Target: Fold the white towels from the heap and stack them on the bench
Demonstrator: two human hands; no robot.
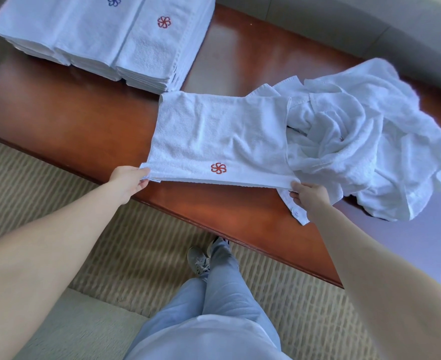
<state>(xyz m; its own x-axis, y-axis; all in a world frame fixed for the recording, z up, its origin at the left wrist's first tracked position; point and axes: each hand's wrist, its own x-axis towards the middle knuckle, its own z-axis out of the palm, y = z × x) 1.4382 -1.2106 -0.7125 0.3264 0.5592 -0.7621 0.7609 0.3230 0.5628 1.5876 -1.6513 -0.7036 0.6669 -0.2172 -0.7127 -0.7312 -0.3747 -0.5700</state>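
Observation:
A white towel [214, 136] with a red flower emblem lies spread on the brown wooden bench [89, 126], doubled over along its near edge. My left hand [131, 179] pinches its near left corner. My right hand [309, 194] pinches its near right corner, just above another towel's corner that hangs over the bench edge. The heap of loose white towels [370, 136] lies to the right, touching the spread towel. Stacks of folded white towels [105, 37] stand at the far left of the bench, one with a red emblem on top, one with a blue.
The bench's front edge [214, 229] runs diagonally before me. Below it lies a beige patterned carpet [45, 190]. My legs in light blue trousers [224, 294] and a grey shoe [198, 261] stand close to the bench. A pale upholstered seat back [318, 22] curves behind.

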